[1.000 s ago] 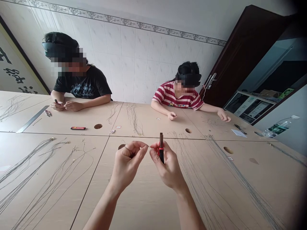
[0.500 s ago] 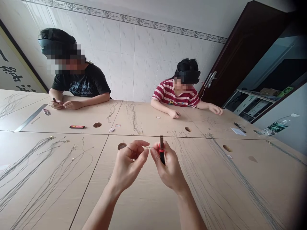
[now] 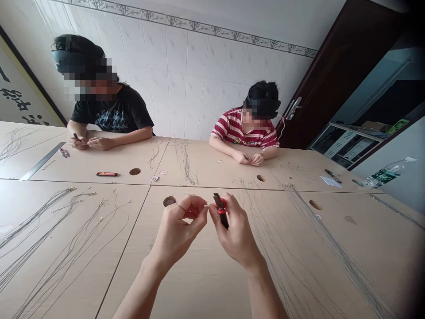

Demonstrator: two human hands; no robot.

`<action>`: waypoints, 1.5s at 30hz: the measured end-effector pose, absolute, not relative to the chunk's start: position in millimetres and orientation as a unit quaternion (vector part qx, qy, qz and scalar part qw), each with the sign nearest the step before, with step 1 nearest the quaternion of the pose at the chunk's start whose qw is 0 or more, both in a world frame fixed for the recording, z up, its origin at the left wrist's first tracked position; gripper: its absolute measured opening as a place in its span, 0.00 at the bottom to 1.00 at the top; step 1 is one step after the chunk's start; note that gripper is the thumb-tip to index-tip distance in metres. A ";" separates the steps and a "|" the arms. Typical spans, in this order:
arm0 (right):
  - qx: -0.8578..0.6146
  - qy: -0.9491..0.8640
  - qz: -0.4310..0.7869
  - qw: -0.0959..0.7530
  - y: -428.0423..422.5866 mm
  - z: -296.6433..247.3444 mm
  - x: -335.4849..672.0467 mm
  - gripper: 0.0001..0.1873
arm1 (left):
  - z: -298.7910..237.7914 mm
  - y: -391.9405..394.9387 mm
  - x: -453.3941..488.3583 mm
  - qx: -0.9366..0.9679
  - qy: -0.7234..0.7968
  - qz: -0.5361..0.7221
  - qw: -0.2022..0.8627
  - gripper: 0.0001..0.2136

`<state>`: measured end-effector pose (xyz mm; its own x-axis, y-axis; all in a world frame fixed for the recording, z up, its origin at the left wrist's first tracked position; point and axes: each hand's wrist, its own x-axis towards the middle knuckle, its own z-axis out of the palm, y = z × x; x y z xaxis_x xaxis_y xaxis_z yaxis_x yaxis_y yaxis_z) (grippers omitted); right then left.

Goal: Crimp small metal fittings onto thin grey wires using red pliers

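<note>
Above the middle of the table, my left hand (image 3: 179, 232) is closed in a pinch on a thin wire (image 3: 207, 204), whose end shows between the two hands' fingertips. Most of the wire is too fine to follow. My right hand (image 3: 238, 232) is wrapped round small pliers (image 3: 220, 207) with a dark metal head and red-and-black handles. The head points up and tilts left. Right thumb and fingertips come close to the wire; whether they touch it I cannot tell.
Bundles of fine wires (image 3: 43, 221) lie at left, others (image 3: 327, 239) at right. Round holes (image 3: 315, 204) pierce the wooden table (image 3: 189, 288). Two people sit opposite, with a red-and-black box (image 3: 106, 174), a steel ruler (image 3: 43, 161) and a bottle (image 3: 387, 175) on their side.
The pliers' head has tilted left, towards my left fingertips. My left fingers have curled in closer. Across the table, the person in stripes has brought both hands together.
</note>
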<state>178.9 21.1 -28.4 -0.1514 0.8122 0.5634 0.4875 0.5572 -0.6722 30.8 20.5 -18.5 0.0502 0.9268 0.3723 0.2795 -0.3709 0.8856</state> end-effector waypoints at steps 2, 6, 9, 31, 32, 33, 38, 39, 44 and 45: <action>-0.439 -0.743 0.157 0.480 21.2 -28.7 178.8 0.07 | -17.3 20.4 31.7 0.653 0.467 0.507 0.313 0.04; -0.437 -0.747 0.141 0.481 21.4 -29.2 179.3 0.07 | -16.5 20.6 32.6 0.657 0.471 0.498 0.313 0.04; -0.434 -0.748 0.140 0.482 21.7 -29.5 179.7 0.08 | -16.7 20.7 31.9 0.663 0.472 0.495 0.305 0.04; -0.437 -0.752 0.127 0.477 20.9 -28.1 179.3 0.06 | -21.5 22.2 29.1 0.662 0.460 0.493 0.328 0.04; -0.436 -0.753 0.126 0.477 20.9 -28.1 179.3 0.07 | -21.5 22.1 29.2 0.662 0.461 0.491 0.329 0.03; -0.436 -0.753 0.126 0.477 20.7 -28.1 179.5 0.07 | -21.3 21.9 29.4 0.661 0.462 0.490 0.330 0.03; -0.434 -0.757 0.124 0.473 19.5 -28.0 180.4 0.08 | -20.8 20.9 29.6 0.660 0.464 0.486 0.335 0.03; -0.434 -0.758 0.124 0.472 19.3 -28.1 180.6 0.08 | -21.1 20.9 29.5 0.660 0.464 0.486 0.336 0.03; -0.437 -0.760 0.124 0.464 19.6 -28.9 181.4 0.10 | -23.1 22.2 28.7 0.660 0.462 0.489 0.334 0.03; -0.437 -0.760 0.124 0.464 19.9 -29.0 181.5 0.10 | -23.2 22.4 28.7 0.660 0.463 0.490 0.332 0.03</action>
